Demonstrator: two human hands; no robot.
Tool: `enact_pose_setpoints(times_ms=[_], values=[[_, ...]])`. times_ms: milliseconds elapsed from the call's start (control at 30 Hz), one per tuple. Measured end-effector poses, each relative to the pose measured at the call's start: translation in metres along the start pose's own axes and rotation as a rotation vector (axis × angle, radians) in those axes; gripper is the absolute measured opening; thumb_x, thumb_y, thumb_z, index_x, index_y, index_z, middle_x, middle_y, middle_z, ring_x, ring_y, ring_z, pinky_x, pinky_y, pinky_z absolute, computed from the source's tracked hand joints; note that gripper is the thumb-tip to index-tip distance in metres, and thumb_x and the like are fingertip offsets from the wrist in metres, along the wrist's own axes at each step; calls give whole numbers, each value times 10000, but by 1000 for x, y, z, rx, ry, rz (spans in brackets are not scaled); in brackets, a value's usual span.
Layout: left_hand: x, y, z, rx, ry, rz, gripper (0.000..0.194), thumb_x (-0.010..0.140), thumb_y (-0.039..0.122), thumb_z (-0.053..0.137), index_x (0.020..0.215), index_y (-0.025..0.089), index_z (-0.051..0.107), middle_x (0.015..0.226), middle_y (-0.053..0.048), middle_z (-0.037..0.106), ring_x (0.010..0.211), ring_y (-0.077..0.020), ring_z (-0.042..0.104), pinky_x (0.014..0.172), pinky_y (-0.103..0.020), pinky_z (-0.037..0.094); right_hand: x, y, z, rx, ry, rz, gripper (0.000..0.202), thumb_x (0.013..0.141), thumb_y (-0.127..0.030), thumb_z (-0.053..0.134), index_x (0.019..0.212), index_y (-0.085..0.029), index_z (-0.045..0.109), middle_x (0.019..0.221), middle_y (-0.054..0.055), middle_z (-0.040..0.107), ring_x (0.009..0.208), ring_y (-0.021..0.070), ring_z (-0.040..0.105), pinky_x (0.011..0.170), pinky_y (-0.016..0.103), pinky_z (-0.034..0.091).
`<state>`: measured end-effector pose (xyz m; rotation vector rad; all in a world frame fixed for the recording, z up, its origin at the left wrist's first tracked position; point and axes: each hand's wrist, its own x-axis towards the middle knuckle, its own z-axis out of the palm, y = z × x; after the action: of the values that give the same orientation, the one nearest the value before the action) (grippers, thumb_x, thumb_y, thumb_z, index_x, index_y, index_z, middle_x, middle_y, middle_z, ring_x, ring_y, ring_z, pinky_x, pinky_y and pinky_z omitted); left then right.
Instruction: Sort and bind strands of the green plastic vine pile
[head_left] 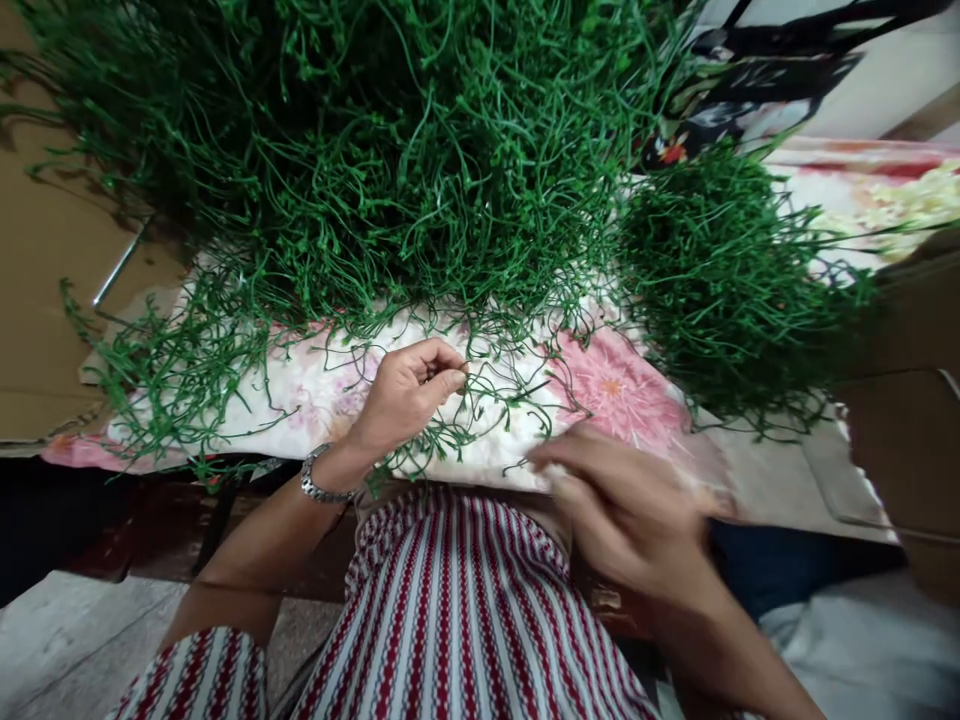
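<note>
In the head view my left hand (pixel 412 390), with a metal-banded watch on its wrist, pinches a thin green artificial stem (pixel 474 395) between thumb and forefinger over the flowered cloth (pixel 337 400). A few loose green sprigs (pixel 442 440) lie just below that hand. My right hand (pixel 622 490) is smeared by motion to the right, low over the cloth's front edge. Its fingers look bent, but whether they hold anything is not clear. Beyond both hands rises a large heap of green artificial stems (pixel 420 180).
A smaller pile of green stems (pixel 735 290) sits at the right, and scattered sprigs (pixel 187 370) lie at the left. Cardboard (pixel 45 280) borders the left side, with a bent metal rod (pixel 120 265) near it. A brown box (pixel 915 440) stands at the right.
</note>
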<state>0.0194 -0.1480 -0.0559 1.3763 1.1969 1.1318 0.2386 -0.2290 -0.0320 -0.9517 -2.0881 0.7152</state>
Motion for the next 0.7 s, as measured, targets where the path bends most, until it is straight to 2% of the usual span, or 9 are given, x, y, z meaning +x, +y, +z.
enact_pose_setpoints(times_ms=[67, 133, 167, 233, 333, 467, 567, 633, 700], values=[[-2, 0, 2, -84, 33, -30, 25, 706, 155, 593, 724, 139, 599, 629, 13, 564, 524, -61, 485, 469, -166, 403, 31, 25, 30, -93, 25, 5, 285, 851, -185, 496, 1131, -173, 548, 1019, 100, 616, 948, 191, 593, 770, 352, 543], [-4, 0, 4, -135, 42, -57, 33, 708, 167, 601, 726, 140, 601, 628, 8, 579, 523, -65, 501, 467, -167, 410, 45, 42, 49, -203, 138, 14, 325, 841, -191, 499, 1164, -159, 520, 1121, 141, 573, 1077, 231, 543, 835, 407, 528], [-4, 1, 5, -141, 27, -73, 37, 706, 170, 607, 725, 139, 603, 624, 7, 585, 517, -66, 505, 464, -167, 408, 48, 47, 53, -240, 197, 12, 355, 836, -196, 505, 1187, -153, 501, 1166, 158, 546, 1124, 244, 513, 872, 427, 510], [-6, 2, 6, -119, -22, -96, 38, 701, 167, 614, 717, 133, 609, 607, 7, 587, 497, -62, 496, 448, -165, 391, 50, 49, 54, -255, 235, -7, 420, 828, -195, 512, 1240, -141, 455, 1217, 173, 511, 1176, 255, 471, 940, 446, 463], [-7, 2, 7, -68, -110, -97, 36, 711, 158, 608, 716, 127, 625, 604, 9, 585, 495, -57, 484, 457, -166, 385, 54, 43, 42, -221, 193, -34, 449, 838, -210, 497, 1277, -148, 420, 1211, 151, 522, 1179, 244, 464, 983, 434, 420], [-9, 0, 6, -60, -189, -73, 58, 733, 148, 591, 755, 131, 642, 662, -3, 603, 556, -66, 511, 513, -174, 409, 61, 39, 31, -200, -9, 12, 415, 849, -313, 505, 1241, -194, 441, 1139, 99, 545, 1061, 210, 522, 881, 371, 467], [-11, 0, 5, -72, -211, -55, 64, 737, 156, 594, 780, 134, 635, 705, -16, 617, 618, -86, 543, 568, -190, 433, 63, 41, 33, -268, -131, 27, 256, 877, -342, 449, 1061, -179, 522, 938, 68, 555, 826, 171, 548, 680, 294, 468], [-12, 2, 4, -29, -234, -15, 86, 726, 168, 612, 805, 137, 626, 742, -26, 630, 670, -106, 566, 613, -208, 449, 62, 42, 37, -327, -123, 30, 182, 891, -308, 415, 875, -165, 526, 789, 43, 526, 698, 149, 508, 588, 260, 406], [-14, 5, 4, 97, -252, 64, 121, 715, 167, 627, 833, 142, 620, 780, -31, 642, 713, -117, 576, 650, -216, 451, 60, 43, 39, -368, -109, 8, 160, 885, -243, 409, 769, -165, 488, 716, 24, 498, 634, 130, 470, 546, 243, 346]])
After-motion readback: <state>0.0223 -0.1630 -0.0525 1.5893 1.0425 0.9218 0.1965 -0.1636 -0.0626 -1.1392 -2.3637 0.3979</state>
